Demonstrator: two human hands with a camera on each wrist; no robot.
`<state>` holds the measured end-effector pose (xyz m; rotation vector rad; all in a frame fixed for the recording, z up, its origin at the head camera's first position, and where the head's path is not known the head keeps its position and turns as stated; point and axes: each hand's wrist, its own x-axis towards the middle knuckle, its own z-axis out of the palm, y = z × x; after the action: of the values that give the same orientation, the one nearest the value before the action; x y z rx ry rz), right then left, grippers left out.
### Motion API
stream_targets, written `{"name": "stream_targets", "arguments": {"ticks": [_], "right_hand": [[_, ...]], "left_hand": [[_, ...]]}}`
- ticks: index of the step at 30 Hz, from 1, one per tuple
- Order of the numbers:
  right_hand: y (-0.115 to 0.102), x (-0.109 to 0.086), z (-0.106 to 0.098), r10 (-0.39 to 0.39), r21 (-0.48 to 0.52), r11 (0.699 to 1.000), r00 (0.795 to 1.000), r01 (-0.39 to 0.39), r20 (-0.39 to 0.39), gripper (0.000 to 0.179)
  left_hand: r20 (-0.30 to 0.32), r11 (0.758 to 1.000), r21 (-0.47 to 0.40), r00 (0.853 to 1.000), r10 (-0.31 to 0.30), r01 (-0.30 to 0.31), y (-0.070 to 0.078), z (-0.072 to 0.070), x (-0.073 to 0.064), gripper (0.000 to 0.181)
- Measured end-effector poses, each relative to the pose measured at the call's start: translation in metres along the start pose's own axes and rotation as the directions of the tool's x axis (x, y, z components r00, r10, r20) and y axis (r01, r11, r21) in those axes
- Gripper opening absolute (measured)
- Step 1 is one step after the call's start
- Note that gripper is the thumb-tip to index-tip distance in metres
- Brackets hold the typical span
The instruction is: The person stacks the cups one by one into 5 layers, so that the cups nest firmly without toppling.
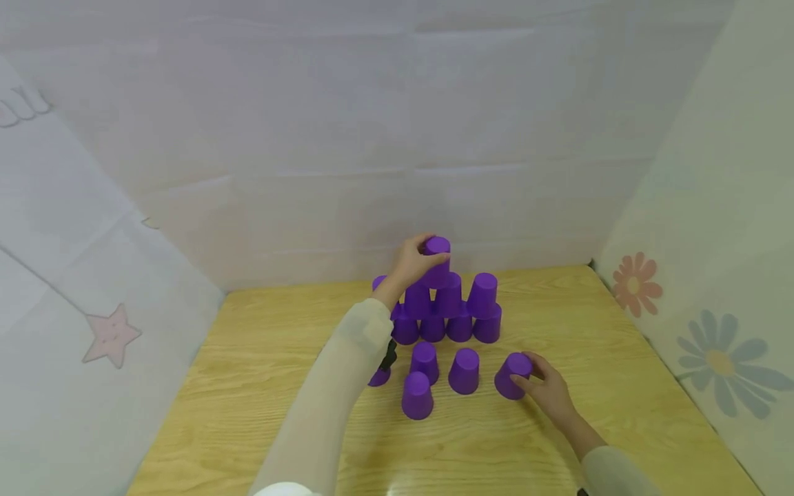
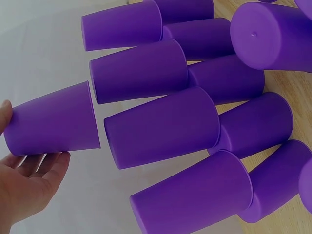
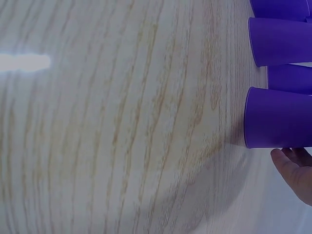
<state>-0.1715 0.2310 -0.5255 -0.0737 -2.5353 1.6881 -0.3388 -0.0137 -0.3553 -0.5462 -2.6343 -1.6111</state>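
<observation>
My left hand (image 1: 412, 263) holds an upside-down purple cup (image 1: 438, 265) between thumb and fingers, above the middle of a two-tier stack. In the left wrist view a narrow gap shows between the held cup's rim (image 2: 95, 117) and the upper-tier cups (image 2: 161, 129). Each upper cup straddles cups of the lower tier (image 1: 487, 325). At the front right, my right hand (image 1: 552, 394) has its thumb and fingers around another upside-down purple cup (image 1: 510, 382) standing on the table. The right wrist view shows fingertips (image 3: 280, 158) along that cup's side.
More upside-down purple cups stand in front of the stack, among them a middle one (image 1: 464, 372) and a nearer one (image 1: 418, 396). One cup (image 1: 380, 377) is partly hidden by the left arm. The wooden table (image 1: 260, 386) meets white-sheeted walls at back and sides.
</observation>
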Motion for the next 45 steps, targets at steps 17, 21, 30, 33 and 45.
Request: {"name": "stream_targets", "arguments": {"ticks": [17, 21, 30, 33, 45], "right_hand": [[-0.010, 0.001, 0.000, -0.027, 0.027, 0.999, 1.000, 0.026, 0.003, 0.058], [-0.014, 0.004, -0.001, -0.053, 0.024, 0.998, 0.999, 0.053, 0.003, 0.055], [-0.027, 0.011, -0.009, -0.073, 0.028, 0.997, 0.996, 0.072, 0.046, 0.056], [-0.032, 0.012, -0.011, -0.089, 0.022, 0.996, 0.995, 0.088, 0.040, 0.054], [-0.045, 0.024, -0.021, -0.143, -0.011, 0.989, 0.987, 0.144, 0.068, 0.053]], "left_hand": [[-0.040, 0.999, 0.042, 0.999, -0.012, 0.014, -0.008, 0.001, 0.000, 0.055], [-0.039, 0.999, 0.029, 0.999, -0.026, 0.027, -0.008, -0.002, -0.001, 0.058], [-0.041, 0.999, 0.014, 0.999, -0.033, 0.033, -0.009, -0.005, -0.006, 0.064], [-0.038, 0.999, -0.005, 0.999, -0.034, 0.034, -0.011, -0.006, -0.008, 0.066], [-0.068, 0.992, -0.089, 0.993, -0.096, 0.089, -0.027, -0.024, -0.026, 0.066]]}}
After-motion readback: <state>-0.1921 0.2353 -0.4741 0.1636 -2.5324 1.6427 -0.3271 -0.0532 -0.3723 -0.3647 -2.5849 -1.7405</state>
